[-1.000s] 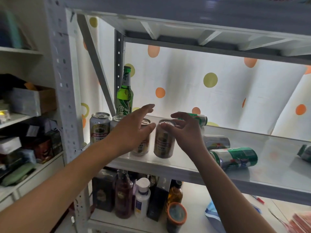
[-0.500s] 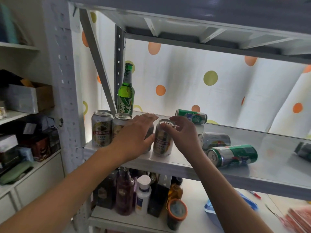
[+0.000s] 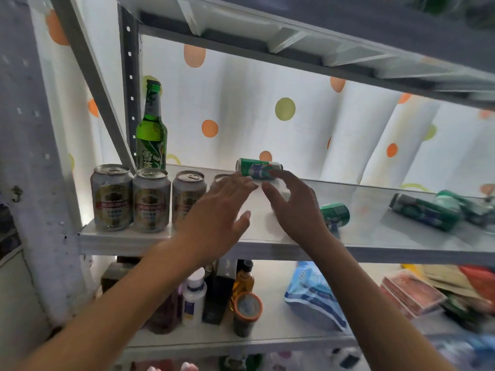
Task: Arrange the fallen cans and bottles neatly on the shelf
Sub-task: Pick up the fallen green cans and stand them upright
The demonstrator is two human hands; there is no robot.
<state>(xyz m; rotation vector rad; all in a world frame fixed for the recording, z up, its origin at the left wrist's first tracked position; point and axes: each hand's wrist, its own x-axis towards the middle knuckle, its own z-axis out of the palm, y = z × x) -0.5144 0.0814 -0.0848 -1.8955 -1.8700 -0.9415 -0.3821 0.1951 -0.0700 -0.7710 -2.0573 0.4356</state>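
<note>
Three gold cans stand upright at centre left of the shelf, a green bottle behind them. Left hand and right hand hover mid-frame, fingers spread, holding nothing; green cans lie toppled to the right

Green bottle; gold-red cans; polka-dot curtain.

Legible on the upright green bottle: white character "雪". Print on gold cans too blurred for reading.

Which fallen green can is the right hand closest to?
The green aluminium can lying on its side at the back of the shelf, just above the right hand's fingertips. The other fallen green cans lie further right, nearer the front.
</note>
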